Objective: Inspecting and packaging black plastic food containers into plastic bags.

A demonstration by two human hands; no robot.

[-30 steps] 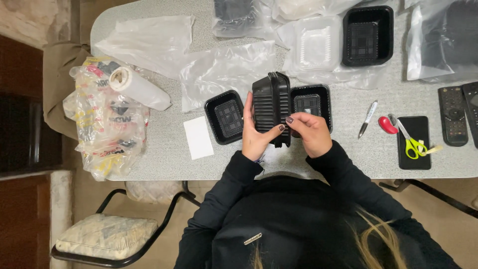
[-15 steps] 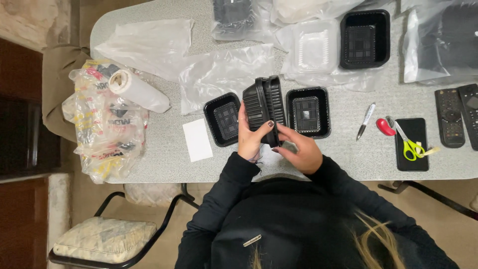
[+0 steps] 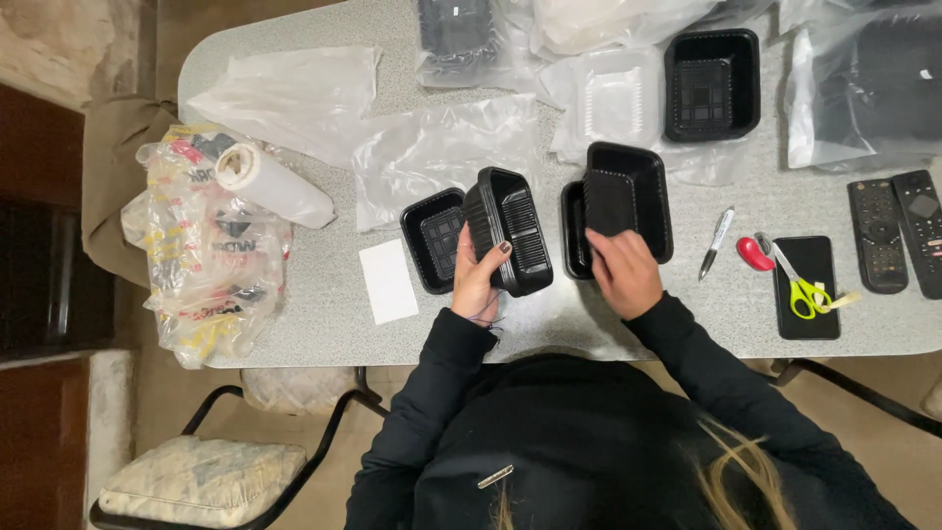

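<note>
My left hand (image 3: 478, 280) grips a ribbed black plastic tray stack (image 3: 510, 231), tilted at frame centre. My right hand (image 3: 623, 273) clamps a black rectangular plastic tray (image 3: 628, 201) just right, over the grey speckled surface (image 3: 314, 304).

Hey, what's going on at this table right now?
A person in a dark top sits at a grey table sorting black plastic food trays. The left hand holds a small stack of trays tipped on edge, beside a single tray lying flat. The right hand rests on another tray set over one on the table. Clear plastic bags, a marker, scissors and remotes lie around.
</note>
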